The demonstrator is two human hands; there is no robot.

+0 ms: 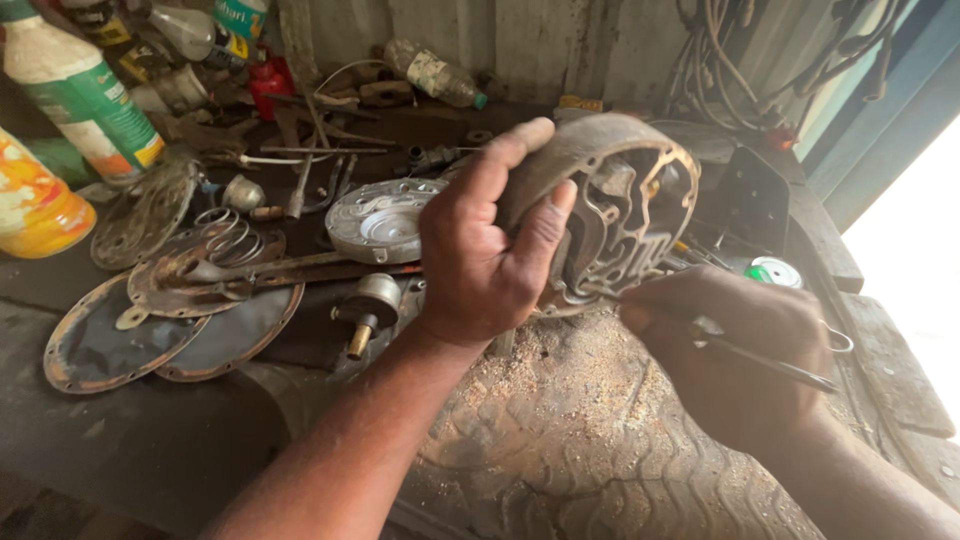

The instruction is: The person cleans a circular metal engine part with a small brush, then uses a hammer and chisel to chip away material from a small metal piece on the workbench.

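My left hand [485, 250] grips a rusty round metal housing [625, 205] by its rim, tilted so its ribbed inner face looks toward me. My right hand [745, 355] holds a thin metal tool [770, 362], a scraper or screwdriver, whose tip touches the housing's lower edge. Both hands are above a worn tyre [590, 450] dusted with brownish scrapings.
On the dark workbench [120, 440] to the left lie round rubber diaphragms [115, 345], a rusty plate with a coil spring [215, 250], a silver round cover [385, 218], a small plunger part [368, 305] and loose tools. Bottles [80, 95] stand at the back left. Cables hang at the back right.
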